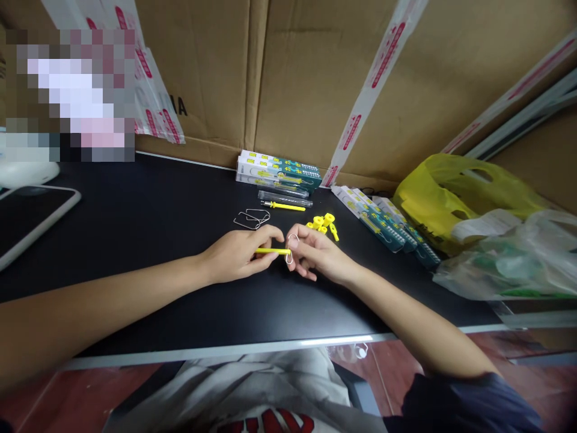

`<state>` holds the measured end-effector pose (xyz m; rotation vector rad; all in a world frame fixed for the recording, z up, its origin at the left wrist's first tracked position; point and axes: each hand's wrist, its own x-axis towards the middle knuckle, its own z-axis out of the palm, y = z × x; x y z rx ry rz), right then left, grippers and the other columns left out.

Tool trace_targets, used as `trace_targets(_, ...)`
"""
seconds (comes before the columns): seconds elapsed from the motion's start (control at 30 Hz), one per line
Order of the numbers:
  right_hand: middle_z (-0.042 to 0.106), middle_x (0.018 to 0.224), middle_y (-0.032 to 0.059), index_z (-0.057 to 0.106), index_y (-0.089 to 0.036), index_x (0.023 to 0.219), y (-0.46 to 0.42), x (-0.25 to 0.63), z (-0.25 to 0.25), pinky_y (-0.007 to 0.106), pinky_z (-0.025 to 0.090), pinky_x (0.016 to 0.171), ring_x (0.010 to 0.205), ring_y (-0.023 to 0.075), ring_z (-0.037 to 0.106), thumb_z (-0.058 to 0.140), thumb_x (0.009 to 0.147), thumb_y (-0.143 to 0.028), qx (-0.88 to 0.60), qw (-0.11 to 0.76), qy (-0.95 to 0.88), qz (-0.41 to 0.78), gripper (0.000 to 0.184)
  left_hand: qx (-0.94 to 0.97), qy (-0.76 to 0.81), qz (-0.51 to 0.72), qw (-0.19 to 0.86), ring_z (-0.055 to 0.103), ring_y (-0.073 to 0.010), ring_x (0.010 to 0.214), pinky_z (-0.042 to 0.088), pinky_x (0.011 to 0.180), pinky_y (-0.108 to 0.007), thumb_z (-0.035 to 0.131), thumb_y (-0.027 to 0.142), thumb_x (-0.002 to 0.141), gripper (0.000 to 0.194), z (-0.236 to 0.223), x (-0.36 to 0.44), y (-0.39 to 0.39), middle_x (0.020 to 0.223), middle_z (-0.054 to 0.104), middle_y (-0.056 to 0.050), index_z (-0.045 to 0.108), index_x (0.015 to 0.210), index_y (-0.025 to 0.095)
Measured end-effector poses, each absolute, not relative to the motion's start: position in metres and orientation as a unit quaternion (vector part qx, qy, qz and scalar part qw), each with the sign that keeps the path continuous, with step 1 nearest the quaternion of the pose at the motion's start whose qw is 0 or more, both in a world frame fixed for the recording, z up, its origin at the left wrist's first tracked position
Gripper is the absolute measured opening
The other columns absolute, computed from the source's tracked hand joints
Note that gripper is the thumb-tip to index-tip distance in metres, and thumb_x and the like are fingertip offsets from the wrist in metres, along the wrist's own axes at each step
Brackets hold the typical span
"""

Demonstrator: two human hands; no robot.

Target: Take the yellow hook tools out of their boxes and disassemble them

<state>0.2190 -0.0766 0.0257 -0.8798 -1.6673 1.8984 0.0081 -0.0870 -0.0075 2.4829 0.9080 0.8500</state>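
Note:
My left hand (246, 252) is closed round a slim yellow rod (274, 251) that points right. Close beside it, my right hand (320, 252) pinches a bent metal wire hook (289, 260) at the rod's right end. Whether the hook passes through the rod or only touches it is too small to tell. Beyond my left hand lie several bent wire hooks (251, 218). Small yellow plastic pieces (321, 222) sit in a loose group behind my right hand. Farther back, another yellow rod with a metal end (288, 207) lies beside clear plastic tubes (285, 198).
Printed narrow boxes (277, 170) stand against the cardboard wall (315, 78), and more boxes (383, 222) lie to the right. A yellow plastic bag (433, 186) and a clear bag (518, 258) occupy the right side. A phone-like device (33, 210) rests at the left of the black table (189, 325).

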Motion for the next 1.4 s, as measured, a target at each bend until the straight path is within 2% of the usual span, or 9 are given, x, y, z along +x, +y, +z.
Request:
trace_targets(0.1, 0.062, 0.066, -0.0041, 0.04, -0.02, 0.086, -0.079, 0.218, 0.025, 0.011, 0.035, 0.032, 0.044, 0.0058, 0.053, 0.054, 0.089, -0.04, -0.306, 0.21, -0.617, 0.694, 0.024, 0.883, 0.33, 0.298, 0.151, 0.053, -0.0085, 0.056, 0.039, 0.056, -0.018, 0.043, 0.029, 0.091, 0.044, -0.007, 0.008, -0.087, 0.068, 0.053, 0.007, 0.035, 0.133, 0.017)
trace_targets(0.2, 0.061, 0.068, -0.0043, 0.038, -0.021, 0.091, -0.08, 0.218, 0.026, 0.011, 0.036, 0.032, 0.044, 0.0058, 0.053, 0.053, 0.09, -0.038, -0.293, 0.189, -0.637, 0.688, 0.022, 0.891, 0.335, 0.278, 0.132, 0.054, -0.0086, 0.054, 0.039, 0.056, -0.018, 0.043, 0.028, 0.091, 0.052, -0.007, 0.008, -0.087, 0.065, 0.054, 0.008, 0.028, 0.141, 0.02)
trace_targets(0.4, 0.058, 0.067, -0.0059, 0.04, -0.019, 0.088, -0.081, 0.22, 0.024, 0.009, 0.032, 0.03, 0.042, 0.0026, 0.047, 0.06, 0.086, -0.034, -0.305, 0.171, -0.683, 0.641, 0.025, 0.906, 0.329, 0.26, 0.056, 0.06, -0.0098, 0.061, 0.041, 0.059, -0.019, 0.045, 0.029, 0.091, 0.052, -0.009, 0.006, -0.086, 0.078, 0.065, 0.003, 0.034, 0.141, 0.021)
trace_targets(0.53, 0.059, 0.06, -0.0062, 0.041, -0.019, 0.082, -0.082, 0.219, 0.023, 0.01, 0.031, 0.029, 0.038, 0.0026, 0.044, 0.061, 0.085, -0.037, -0.315, 0.159, -0.689, 0.633, 0.027, 0.911, 0.328, 0.249, 0.029, 0.062, -0.0098, 0.062, 0.041, 0.057, -0.019, 0.045, 0.032, 0.092, 0.052, -0.009, 0.006, -0.086, 0.083, 0.068, 0.002, 0.034, 0.141, 0.021)
trace_targets(0.77, 0.059, 0.053, -0.0064, 0.043, -0.017, 0.075, -0.082, 0.217, 0.019, 0.01, 0.034, 0.029, 0.034, 0.0021, 0.043, 0.061, 0.084, -0.039, -0.325, 0.138, -0.685, 0.637, 0.03, 0.928, 0.311, 0.205, 0.006, 0.067, -0.0124, 0.075, 0.045, 0.063, -0.02, 0.041, 0.031, 0.093, 0.052, -0.009, 0.008, -0.087, 0.105, 0.07, -0.003, 0.03, 0.143, 0.021)
trace_targets(1.13, 0.059, 0.05, -0.0054, 0.05, -0.014, 0.069, -0.077, 0.217, 0.013, 0.011, 0.037, 0.028, 0.032, 0.002, 0.044, 0.066, 0.079, -0.039, -0.332, 0.133, -0.677, 0.643, 0.032, 0.929, 0.328, 0.168, -0.034, 0.068, -0.0143, 0.07, 0.044, 0.055, -0.02, 0.038, 0.029, 0.095, 0.047, -0.008, 0.011, -0.09, 0.087, 0.072, -0.002, 0.033, 0.14, 0.02)
trace_targets(1.4, 0.058, 0.048, -0.0066, 0.053, -0.014, 0.073, -0.079, 0.215, 0.015, 0.012, 0.037, 0.027, 0.031, 0.0029, 0.044, 0.064, 0.08, -0.041, -0.35, 0.139, -0.655, 0.655, 0.03, 0.922, 0.331, 0.189, -0.065, 0.069, -0.0144, 0.069, 0.044, 0.053, -0.02, 0.04, 0.028, 0.094, 0.043, -0.009, 0.011, -0.09, 0.088, 0.073, -0.002, 0.038, 0.135, 0.019)
